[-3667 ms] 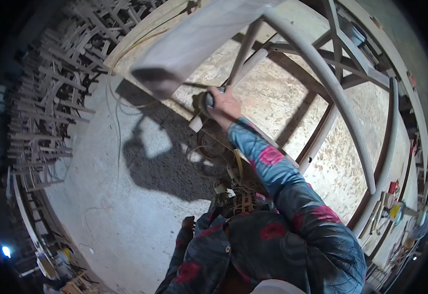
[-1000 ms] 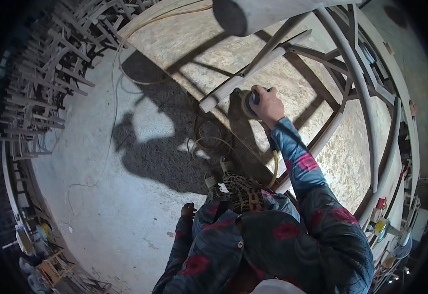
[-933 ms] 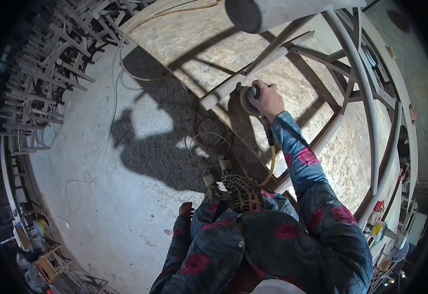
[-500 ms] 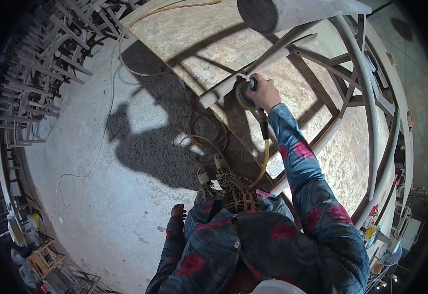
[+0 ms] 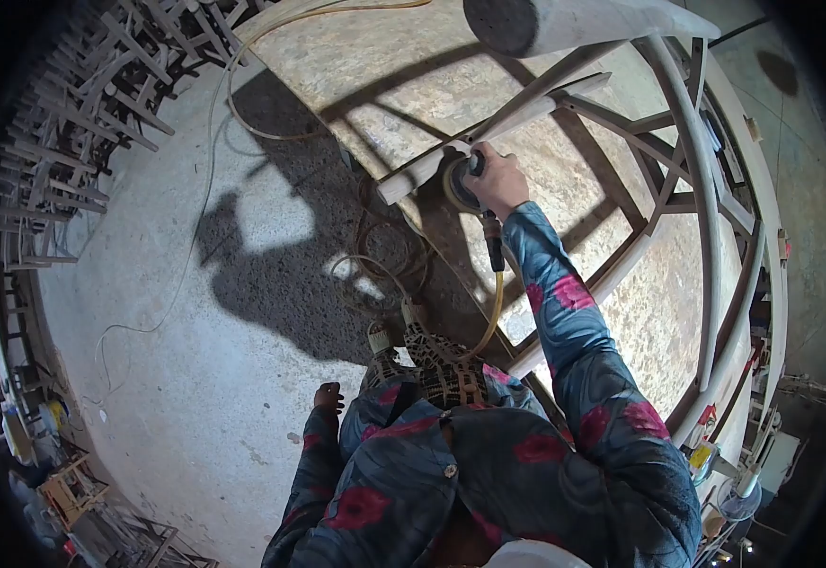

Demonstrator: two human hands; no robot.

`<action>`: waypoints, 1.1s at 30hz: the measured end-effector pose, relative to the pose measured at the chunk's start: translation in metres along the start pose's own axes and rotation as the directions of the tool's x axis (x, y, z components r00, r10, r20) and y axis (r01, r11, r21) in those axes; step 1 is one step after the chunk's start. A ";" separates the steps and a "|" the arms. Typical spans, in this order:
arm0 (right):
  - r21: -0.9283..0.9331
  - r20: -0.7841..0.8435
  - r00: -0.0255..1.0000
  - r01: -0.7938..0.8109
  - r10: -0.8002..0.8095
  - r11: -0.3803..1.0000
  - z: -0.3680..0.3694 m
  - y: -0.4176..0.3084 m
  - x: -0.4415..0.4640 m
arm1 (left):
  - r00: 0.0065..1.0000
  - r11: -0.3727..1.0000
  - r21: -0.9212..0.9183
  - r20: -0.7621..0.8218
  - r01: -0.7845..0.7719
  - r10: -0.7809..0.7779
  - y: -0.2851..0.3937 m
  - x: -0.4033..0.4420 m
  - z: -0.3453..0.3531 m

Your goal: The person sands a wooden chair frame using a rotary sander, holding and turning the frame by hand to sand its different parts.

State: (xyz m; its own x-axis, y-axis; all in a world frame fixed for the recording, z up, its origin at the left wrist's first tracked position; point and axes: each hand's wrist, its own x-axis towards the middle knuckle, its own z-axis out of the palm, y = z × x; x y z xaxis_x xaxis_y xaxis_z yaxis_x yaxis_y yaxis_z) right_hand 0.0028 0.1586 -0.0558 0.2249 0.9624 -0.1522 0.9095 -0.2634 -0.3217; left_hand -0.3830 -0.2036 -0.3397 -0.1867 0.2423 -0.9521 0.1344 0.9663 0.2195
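My right hand (image 5: 500,185) is wrapped round a round air sander (image 5: 462,185). The sander's disc is at the edge of a wooden leg (image 5: 422,172) of a pale chair frame (image 5: 692,142); whether the disc touches the wood I cannot tell. A yellow air hose (image 5: 495,312) runs from the sander down towards my feet. The frame rests on its side on a worn, stained worktable (image 5: 375,71). Away from the table, my left hand (image 5: 329,396) hangs low by my side, holding nothing, its fingers loosely bent and a little apart.
Hose coils (image 5: 384,256) lie on the floor (image 5: 176,379) beside the table, near my feet. Many wooden chair parts (image 5: 81,133) are stacked at the far left. A small wooden frame (image 5: 72,488) stands at lower left. More equipment (image 5: 739,502) is at lower right.
The sander and my right hand have shifted slightly left in view, staying at the same wooden leg. My left hand also appears slightly farther left and higher. The whole view has shifted a little.
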 end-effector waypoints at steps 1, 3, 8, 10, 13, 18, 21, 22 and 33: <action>0.003 -0.001 1.000 -0.003 0.003 1.000 0.002 -0.001 -0.002 | 1.000 1.000 0.018 0.022 0.020 -0.021 -0.003 0.005 -0.002; -0.010 -0.036 0.995 0.088 -0.088 0.996 0.004 -0.004 -0.008 | 0.998 0.998 0.043 0.042 0.037 -0.039 -0.006 0.011 -0.004; -0.068 -0.100 0.991 -0.100 0.093 0.993 0.005 -0.001 -0.041 | 0.998 0.999 -0.034 0.061 0.006 -0.004 -0.003 0.019 -0.001; -0.061 -0.115 0.985 -0.137 0.129 0.989 0.001 0.005 -0.058 | 0.997 0.999 -0.030 0.066 -0.030 0.032 0.003 0.014 0.000; -0.053 -0.150 0.982 -0.125 0.116 0.991 0.004 0.009 -0.058 | 0.996 1.000 0.005 0.083 0.011 -0.011 -0.006 0.021 0.001; -0.132 -0.181 0.981 0.040 -0.064 0.990 0.022 -0.015 -0.027 | 0.998 0.992 0.100 0.007 -0.070 0.070 -0.014 -0.004 -0.004; -0.138 -0.192 0.970 0.121 -0.146 0.983 0.031 -0.018 -0.026 | 0.999 0.999 0.036 0.046 -0.004 0.003 -0.018 0.000 -0.014; -0.121 -0.248 0.937 0.221 -0.245 0.968 0.038 -0.012 -0.030 | 0.999 0.999 0.011 0.042 0.032 -0.032 -0.019 0.002 -0.015; 0.023 -0.185 0.959 0.221 -0.213 0.975 0.021 -0.025 -0.048 | 0.998 0.997 -0.080 0.060 0.007 -0.002 -0.027 0.016 -0.023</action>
State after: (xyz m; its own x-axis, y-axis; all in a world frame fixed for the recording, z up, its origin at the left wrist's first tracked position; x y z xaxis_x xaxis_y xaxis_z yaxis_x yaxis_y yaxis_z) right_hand -0.0381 0.1173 -0.0600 0.0869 0.9916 0.0956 0.9283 -0.0457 -0.3691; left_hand -0.4125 -0.2241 -0.3558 -0.1278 0.2348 -0.9636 0.0553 0.9718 0.2294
